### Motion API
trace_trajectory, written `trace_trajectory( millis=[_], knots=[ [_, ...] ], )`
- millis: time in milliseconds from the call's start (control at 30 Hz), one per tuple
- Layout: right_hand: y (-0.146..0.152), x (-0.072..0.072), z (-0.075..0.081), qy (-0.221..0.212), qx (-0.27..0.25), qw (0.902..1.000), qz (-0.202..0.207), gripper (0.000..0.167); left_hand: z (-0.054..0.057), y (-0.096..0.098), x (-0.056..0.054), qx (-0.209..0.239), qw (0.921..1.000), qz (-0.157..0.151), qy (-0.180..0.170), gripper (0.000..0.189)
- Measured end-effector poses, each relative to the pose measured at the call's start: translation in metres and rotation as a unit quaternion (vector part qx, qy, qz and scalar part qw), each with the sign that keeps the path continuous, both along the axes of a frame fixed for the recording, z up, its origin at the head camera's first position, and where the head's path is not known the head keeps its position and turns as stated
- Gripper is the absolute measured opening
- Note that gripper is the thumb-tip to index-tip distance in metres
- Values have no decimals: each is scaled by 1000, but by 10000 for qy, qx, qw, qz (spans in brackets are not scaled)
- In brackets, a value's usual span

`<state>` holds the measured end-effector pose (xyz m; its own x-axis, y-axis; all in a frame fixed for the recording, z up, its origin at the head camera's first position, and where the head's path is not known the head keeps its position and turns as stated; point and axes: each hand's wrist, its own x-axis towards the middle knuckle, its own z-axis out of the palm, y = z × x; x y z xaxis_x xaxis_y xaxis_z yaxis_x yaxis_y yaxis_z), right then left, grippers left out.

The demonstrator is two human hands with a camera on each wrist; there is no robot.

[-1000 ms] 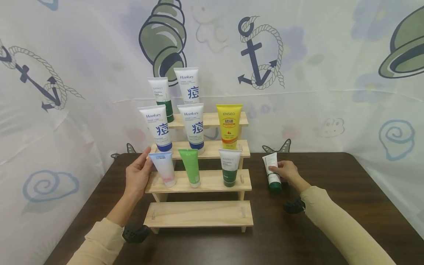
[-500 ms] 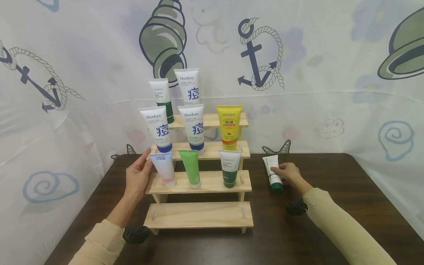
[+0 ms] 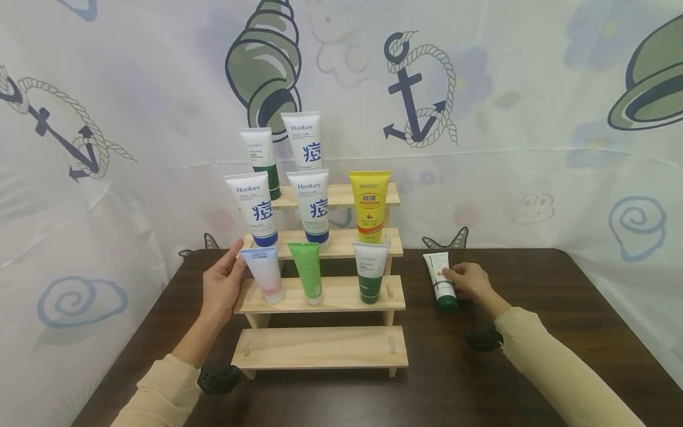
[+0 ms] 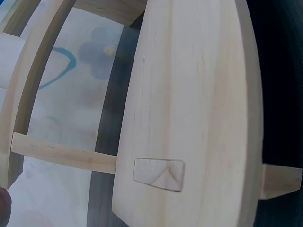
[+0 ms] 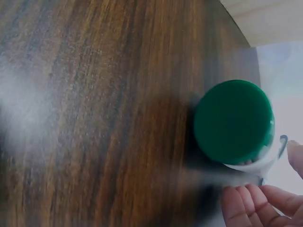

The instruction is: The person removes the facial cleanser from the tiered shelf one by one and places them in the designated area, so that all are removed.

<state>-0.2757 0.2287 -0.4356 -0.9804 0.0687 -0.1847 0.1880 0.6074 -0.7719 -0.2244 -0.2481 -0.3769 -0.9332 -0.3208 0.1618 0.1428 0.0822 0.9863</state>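
My left hand (image 3: 221,284) is at the left side of a pale wooden stepped stand (image 3: 320,347), thumb and fingers at the end of its third shelf up. In the left wrist view only a fingertip (image 4: 4,208) shows, beside a shelf end (image 4: 9,161). To the right of the stand, my right hand (image 3: 472,281) pinches the right edge of a white squeeze tube with a green cap (image 3: 440,281). This tube lies on the dark table, cap toward me. Up close, the right wrist view shows the round green cap (image 5: 234,122), with thumb (image 5: 296,158) and curled fingers behind it.
Upright tubes fill the stand's upper shelves: a pink-and-blue tube (image 3: 265,276), a green tube (image 3: 306,273), a white-and-green tube (image 3: 370,273), a yellow tube (image 3: 369,204) and several white ones. The lowest shelf is bare. A patterned cloth (image 3: 507,178) hangs behind the table (image 3: 533,284).
My right hand has shifted slightly right, its thumb now nearer the edge of the white tube, which has moved a little the same way. The left hand has stayed at the stand.
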Motion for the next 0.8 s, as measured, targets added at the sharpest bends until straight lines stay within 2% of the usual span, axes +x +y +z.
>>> trace_trajectory(
  millis=[133, 267, 367, 500, 633, 800],
  knots=[
    [6, 3, 11, 525, -14, 9986, -55, 51, 1, 0, 0, 43, 10000, -4, -18, 46],
    [8, 6, 33, 1117, -237, 9932, -232, 48, 1, 0, 0, 22, 10000, -21, -7, 46],
    [6, 8, 57, 1614, -508, 9852, -272, 44, 2, 0, 1, -34, 10000, -41, 2, 46],
    [-2, 11, 96, 2201, -831, 9719, -67, 43, 2, 1, 1, -230, 9997, -27, -14, 46],
    [-16, 15, 134, 2563, -1232, 9586, 143, 44, 1, 0, 1, -402, 9992, 32, -31, 45],
    [-40, 15, 174, 3020, -1550, 9400, 337, 41, 0, 0, 1, -347, 9994, 60, -65, 46]
  ],
)
